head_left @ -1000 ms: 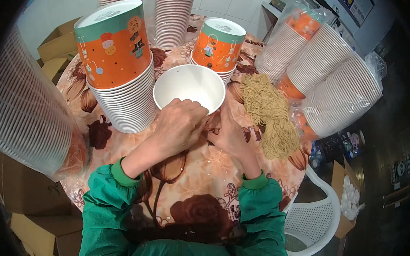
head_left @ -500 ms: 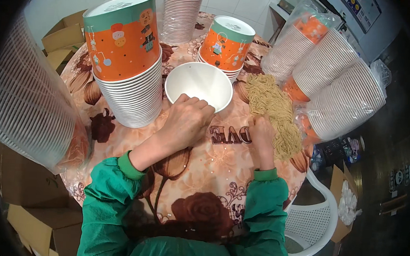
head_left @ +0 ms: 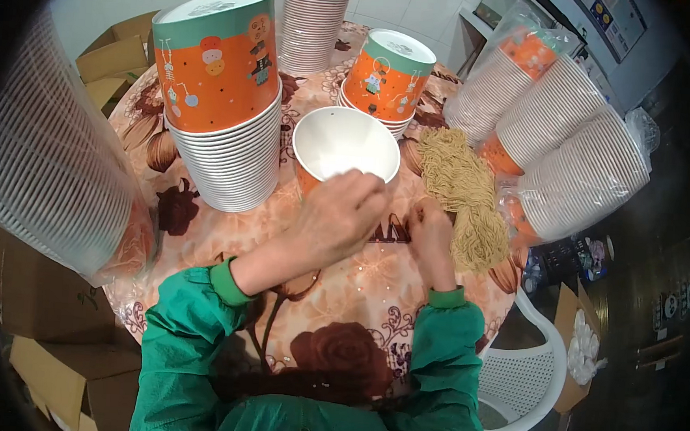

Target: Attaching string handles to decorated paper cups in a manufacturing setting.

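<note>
A white-lined paper bucket (head_left: 342, 140) stands mouth up in the middle of the table, an orange patch of its outside showing low on the left. My left hand (head_left: 343, 215) is closed in front of it and overlaps its near rim; I cannot tell whether they touch. Slight blur hides what its fingers hold, if anything. My right hand (head_left: 432, 238) is closed too, fingertips pinched together, just left of a heap of tan yarn (head_left: 465, 191). Anything between those fingertips is too small to make out.
A tall stack of orange-and-green paper buckets (head_left: 220, 160) stands upside down at left, a shorter stack (head_left: 389, 76) behind. Plastic-wrapped bucket stacks (head_left: 580, 178) line the right edge; another wrapped stack (head_left: 56, 166) leans at far left. A white chair (head_left: 520, 384) is at lower right.
My left hand has moved right, from the bucket's near rim toward my right hand. My right hand has drawn slightly left and down, away from the yarn. The whole view has shifted a little.
</note>
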Tool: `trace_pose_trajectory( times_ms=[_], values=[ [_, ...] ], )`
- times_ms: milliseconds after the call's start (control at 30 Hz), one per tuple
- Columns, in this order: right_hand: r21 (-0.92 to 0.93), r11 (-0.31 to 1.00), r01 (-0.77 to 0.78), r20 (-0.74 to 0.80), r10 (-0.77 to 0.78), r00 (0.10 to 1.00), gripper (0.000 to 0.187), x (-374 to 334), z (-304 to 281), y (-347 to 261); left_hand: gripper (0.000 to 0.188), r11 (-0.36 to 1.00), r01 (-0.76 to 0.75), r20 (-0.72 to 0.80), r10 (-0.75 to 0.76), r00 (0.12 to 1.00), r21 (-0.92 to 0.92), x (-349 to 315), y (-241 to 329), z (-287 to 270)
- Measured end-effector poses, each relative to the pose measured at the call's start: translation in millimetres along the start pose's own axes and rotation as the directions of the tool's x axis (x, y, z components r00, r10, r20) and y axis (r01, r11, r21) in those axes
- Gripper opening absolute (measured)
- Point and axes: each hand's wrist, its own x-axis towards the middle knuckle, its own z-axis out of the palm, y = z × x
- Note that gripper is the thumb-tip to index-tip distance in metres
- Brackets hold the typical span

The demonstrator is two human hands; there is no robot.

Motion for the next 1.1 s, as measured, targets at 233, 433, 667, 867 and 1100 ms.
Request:
trace_pose_trajectory(
  times_ms=[233, 433, 667, 867, 1100],
  values=[
    [-0.047, 0.997, 0.069, 0.135, -0.062, 0.989, 0.011, -12.1, -31.0, -64.1, 0.036, 0.936, 0.243, 0.256, -0.177, 0.950, -0.255, -21.8, -2.8, 28.5],
    [0.041, 0.985, 0.165, 0.169, -0.170, 0.971, 0.011, -19.7, -39.7, -80.0, 0.059, 0.875, 0.362, 0.374, -0.234, 0.898, -0.322, -29.0, -11.3, 38.3],
    [0.218, 0.933, 0.286, 0.003, -0.294, 0.956, 0.005, -26.9, -53.2, -100.3, 0.049, 0.657, 0.527, 0.486, -0.267, 0.832, -0.540, -28.7, -10.4, 36.7],
    [0.245, 0.907, 0.341, -0.143, -0.314, 0.938, 0.008, -18.7, -76.2, -112.2, 0.017, 0.627, 0.637, 0.517, -0.399, 0.757, -0.449, -4.0, -4.0, -1.1],
    [0.374, 0.882, 0.287, -0.179, -0.235, 0.955, 0.011, -13.7, -102.9, -122.3, 0.014, 0.683, 0.621, 0.499, -0.412, 0.762, -0.384, 24.6, 1.0, -61.8]
  ],
)
